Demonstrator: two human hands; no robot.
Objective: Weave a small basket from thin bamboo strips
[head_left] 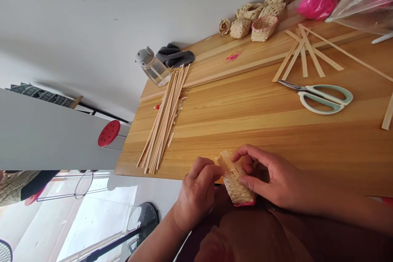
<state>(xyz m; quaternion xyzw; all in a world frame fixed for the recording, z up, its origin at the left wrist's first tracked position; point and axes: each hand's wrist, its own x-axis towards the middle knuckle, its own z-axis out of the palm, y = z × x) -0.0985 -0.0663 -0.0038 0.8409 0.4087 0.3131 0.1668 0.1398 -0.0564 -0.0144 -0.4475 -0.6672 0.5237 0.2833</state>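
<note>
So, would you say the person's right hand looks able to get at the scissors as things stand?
Probably yes. The scissors lie on the table ahead of the right hand, with only bare wood between them. However, that hand is gripping the basket alongside the left hand, so it would likely have to let go first.

**Left hand (196, 192) and right hand (264, 176)** hold a small woven basket of pale strips with a pink edge (235, 184) between them, just off the near edge of the light wooden surface (245, 139). Left fingers (211, 170) rest against the loose strip ends; right fingers (245, 153) curve over the weave. Beyond the hands lies a loose bundle of long pale strips (162, 123). To the right are green-handled steel scissors (319, 98) beside crossed pale strips (307, 53). At the far edge stand a row of small woven baskets (251, 22), a glass jar with a grey lid (152, 65), a dark grey cloth (175, 55) and a pink plastic bag (319, 0).
</note>
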